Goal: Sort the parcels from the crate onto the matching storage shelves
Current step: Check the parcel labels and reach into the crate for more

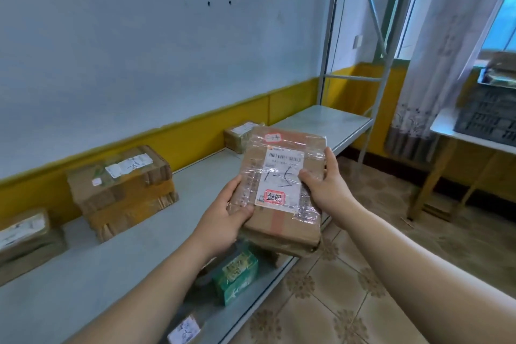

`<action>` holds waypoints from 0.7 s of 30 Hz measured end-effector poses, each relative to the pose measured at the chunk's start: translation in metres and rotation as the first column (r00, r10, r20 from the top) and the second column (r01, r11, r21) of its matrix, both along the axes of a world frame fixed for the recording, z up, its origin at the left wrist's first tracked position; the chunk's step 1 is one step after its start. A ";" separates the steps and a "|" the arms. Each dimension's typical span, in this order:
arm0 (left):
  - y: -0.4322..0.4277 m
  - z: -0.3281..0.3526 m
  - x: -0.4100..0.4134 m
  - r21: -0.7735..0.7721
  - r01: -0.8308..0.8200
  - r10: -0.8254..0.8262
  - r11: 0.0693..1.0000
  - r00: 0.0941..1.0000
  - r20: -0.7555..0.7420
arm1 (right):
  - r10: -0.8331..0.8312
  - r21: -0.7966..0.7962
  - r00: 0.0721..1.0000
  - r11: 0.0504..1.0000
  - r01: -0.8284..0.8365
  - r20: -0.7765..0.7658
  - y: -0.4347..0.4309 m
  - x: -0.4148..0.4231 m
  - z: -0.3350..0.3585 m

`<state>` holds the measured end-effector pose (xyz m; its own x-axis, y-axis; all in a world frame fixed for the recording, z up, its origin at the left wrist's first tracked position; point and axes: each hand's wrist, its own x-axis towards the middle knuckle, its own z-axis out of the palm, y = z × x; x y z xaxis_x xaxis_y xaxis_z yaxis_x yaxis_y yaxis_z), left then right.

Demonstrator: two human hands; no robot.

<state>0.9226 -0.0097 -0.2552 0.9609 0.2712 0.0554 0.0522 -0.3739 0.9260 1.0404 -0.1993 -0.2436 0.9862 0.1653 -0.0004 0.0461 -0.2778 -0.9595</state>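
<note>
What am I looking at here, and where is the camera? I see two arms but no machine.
There is no machine. A person is sorting parcels by hand, and the one picture comes from a wide-angle camera worn on their head, looking forward and down. The left hand and right hand together grip a flat cardboard parcel wrapped in clear tape, its shipping label facing up. It is held near the front edge of a grey metal shelf. On that shelf lie a large box, a smaller box and a third box. A green box sits on a lower shelf. A dark plastic crate stands on a table.
</note>
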 end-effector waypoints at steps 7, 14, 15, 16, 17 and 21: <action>-0.041 0.004 0.129 0.001 -0.004 0.004 1.000 0.997 -0.076 | 0.009 -0.073 1.000 0.997 -0.011 -0.029 -0.044 0.123 0.007; -0.055 -0.013 0.226 -0.028 -0.038 0.033 0.999 0.988 -0.149 | 0.046 -0.058 0.992 0.997 -0.053 -0.119 -0.060 0.216 -0.007; -0.053 -0.016 0.240 -0.023 -0.044 0.039 0.999 0.986 -0.159 | 0.051 -0.054 0.991 0.997 -0.058 -0.126 -0.059 0.229 -0.012; -0.050 -0.020 0.254 -0.020 -0.051 0.047 0.999 0.985 -0.164 | 0.058 -0.050 0.990 0.997 -0.065 -0.132 -0.056 0.243 -0.016; -0.046 -0.024 0.269 -0.019 -0.060 0.056 0.998 0.984 -0.168 | 0.068 -0.054 0.988 0.996 -0.076 -0.137 -0.053 0.258 -0.021; -0.020 -0.045 0.329 -0.011 -0.109 0.106 0.994 0.978 -0.182 | 0.116 -0.127 0.981 0.983 -0.136 -0.153 -0.030 0.321 -0.039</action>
<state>1.2516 -0.0302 -0.3003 0.9196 0.3727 -0.1237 0.2587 -0.3380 0.9049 1.3615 -0.2293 -0.2822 0.9454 0.2768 -0.1719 -0.0468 -0.4068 -0.9123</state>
